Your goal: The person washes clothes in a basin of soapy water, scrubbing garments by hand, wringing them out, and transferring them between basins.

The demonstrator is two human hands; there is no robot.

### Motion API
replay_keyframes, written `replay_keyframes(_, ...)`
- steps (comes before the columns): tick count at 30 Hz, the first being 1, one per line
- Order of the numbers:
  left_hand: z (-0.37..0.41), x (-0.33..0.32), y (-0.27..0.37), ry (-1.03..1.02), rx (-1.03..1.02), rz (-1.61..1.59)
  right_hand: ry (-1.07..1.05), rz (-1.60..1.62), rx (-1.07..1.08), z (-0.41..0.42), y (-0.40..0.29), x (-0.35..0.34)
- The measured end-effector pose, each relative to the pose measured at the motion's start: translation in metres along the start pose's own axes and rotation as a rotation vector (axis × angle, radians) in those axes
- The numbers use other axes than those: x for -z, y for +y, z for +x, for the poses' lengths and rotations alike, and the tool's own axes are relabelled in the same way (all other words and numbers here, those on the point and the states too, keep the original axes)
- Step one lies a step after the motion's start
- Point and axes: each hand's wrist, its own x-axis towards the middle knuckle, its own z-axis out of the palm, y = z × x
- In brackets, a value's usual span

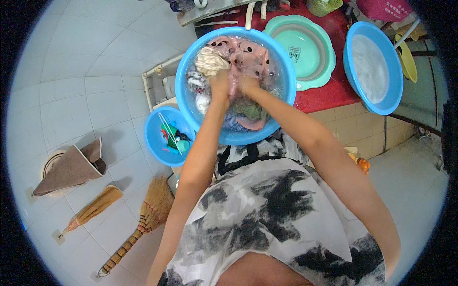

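A large blue plastic basin [288, 103] in front of me holds water and several pieces of clothing. Both my left hand [219, 85] and my right hand [248, 85] are inside it, side by side and partly under water. Pink cloth with black dots [252, 53] spreads beyond and between my hands, touching them. A cream cloth [211, 60] lies bunched just past my left hand. Green cloth [249, 108] and blue striped cloth [232, 122] lie nearer my body. My fingertips are blurred and hidden by cloth and water, so their grip does not show.
On the red countertop [318, 98], a mint-green flower-shaped basin [331, 60] stands right of the large one. Farther right is a blue basin of sudsy water [372, 68]. A small blue basin with odds and ends [152, 143] sits lower left. A straw broom [154, 207] hangs at the tiled wall.
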Motion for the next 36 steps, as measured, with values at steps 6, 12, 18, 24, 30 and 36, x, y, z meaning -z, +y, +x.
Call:
replay_keyframes(6,-0.017,0.011,0.039,-0.447,0.11,-0.744,0.376,0.423,0.023,-0.084,-0.1,0.047)
replay_keyframes(12,-0.071,-0.023,0.046,-0.303,0.147,-0.734,0.508,0.309,0.214,-0.05,-0.077,0.053)
replay_keyframes(18,-0.099,-0.002,0.059,-0.13,-0.152,0.002,0.648,0.279,0.23,-0.03,-0.04,0.077)
replay_keyframes(24,-0.087,0.021,0.002,0.023,-0.834,1.047,0.5,0.053,0.551,-0.066,0.0,0.051)
replay_keyframes(30,-0.059,0.012,-0.011,-0.007,-0.735,1.446,0.151,-0.135,0.395,-0.033,0.016,0.035)
replay_keyframes(36,-0.004,0.019,-0.054,0.024,-0.651,1.381,-0.241,-0.263,0.172,-0.006,0.016,0.018)
